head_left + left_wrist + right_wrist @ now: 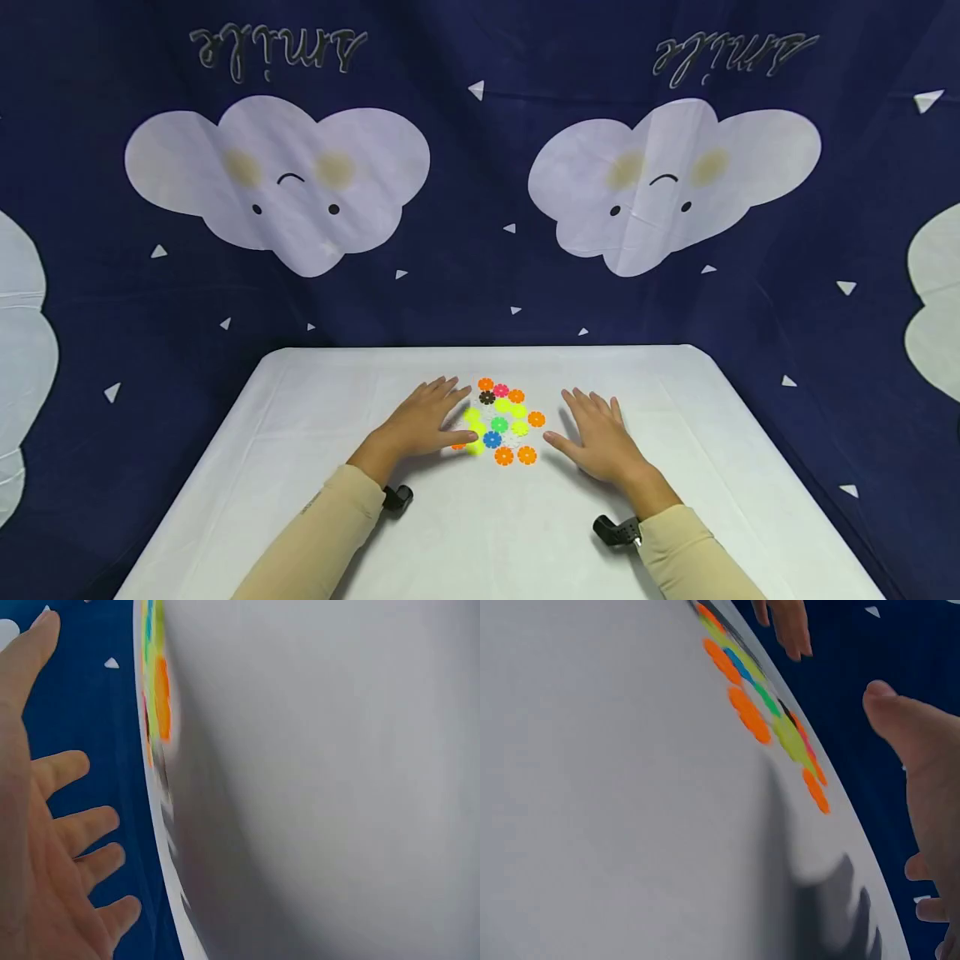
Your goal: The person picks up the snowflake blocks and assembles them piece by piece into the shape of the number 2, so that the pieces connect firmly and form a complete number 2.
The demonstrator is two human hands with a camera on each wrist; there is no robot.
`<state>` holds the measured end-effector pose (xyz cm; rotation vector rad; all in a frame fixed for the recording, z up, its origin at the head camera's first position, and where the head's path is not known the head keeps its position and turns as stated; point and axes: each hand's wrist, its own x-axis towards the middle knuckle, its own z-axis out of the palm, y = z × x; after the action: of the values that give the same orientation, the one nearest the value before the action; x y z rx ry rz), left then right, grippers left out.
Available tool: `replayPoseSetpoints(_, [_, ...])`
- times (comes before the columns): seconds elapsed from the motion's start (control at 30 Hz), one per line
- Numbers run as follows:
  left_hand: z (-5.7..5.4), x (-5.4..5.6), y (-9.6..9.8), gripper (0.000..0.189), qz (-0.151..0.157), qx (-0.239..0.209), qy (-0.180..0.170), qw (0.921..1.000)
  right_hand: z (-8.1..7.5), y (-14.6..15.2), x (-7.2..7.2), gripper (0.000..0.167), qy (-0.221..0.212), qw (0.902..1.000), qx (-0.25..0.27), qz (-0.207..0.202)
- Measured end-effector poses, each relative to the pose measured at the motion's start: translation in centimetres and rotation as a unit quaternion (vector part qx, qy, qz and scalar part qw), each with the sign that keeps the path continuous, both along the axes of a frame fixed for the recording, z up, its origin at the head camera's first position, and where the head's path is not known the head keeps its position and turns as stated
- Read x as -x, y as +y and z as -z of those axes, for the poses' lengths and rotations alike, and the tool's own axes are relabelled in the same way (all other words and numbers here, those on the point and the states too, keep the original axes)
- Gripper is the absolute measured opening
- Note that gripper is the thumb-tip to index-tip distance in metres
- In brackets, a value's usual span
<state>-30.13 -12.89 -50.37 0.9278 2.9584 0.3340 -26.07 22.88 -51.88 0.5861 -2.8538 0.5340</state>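
Flower-edged discs (499, 425) are lying clustered on a white table (487, 533).
Orange, yellow, green, blue, pink and black are showing; the left hand (426, 420) and right hand (602, 440) are hovering alongside, fingers spread, holding nothing.

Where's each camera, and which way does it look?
Head: on the head, looking forward and down at colourful discs; left hand, right hand, sleeves show.
Left wrist: on that wrist, looking across the table; left hand shows.
Right wrist: on that wrist, looking across the table; right hand and left fingers show.
Wrist views share discs and blue cloth.
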Motion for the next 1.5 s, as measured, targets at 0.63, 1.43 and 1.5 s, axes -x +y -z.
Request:
replayPoseSetpoints(0.63, [0.3, -3.2, 5.3, 0.043, 0.143, -0.026, 0.104, 0.9838, 0.9, -4.1, -1.7, 0.049, 0.084, 0.9893, 0.002, -0.119])
replayPoseSetpoints(1.43, [1.7, -2.8, 6.1, 0.020, 0.140, -0.062, 0.063, 0.9862, 2.0, -4.9, -2.0, 0.019, 0.039, 0.9900, 0.074, -0.114])
replayPoseSetpoints(1.5, [1.6, -2.8, 6.1, 0.020, 0.141, -0.061, 0.054, 0.9867, 2.0, -5.0, -2.0, 0.018, 0.034, 0.9899, 0.081, -0.112])
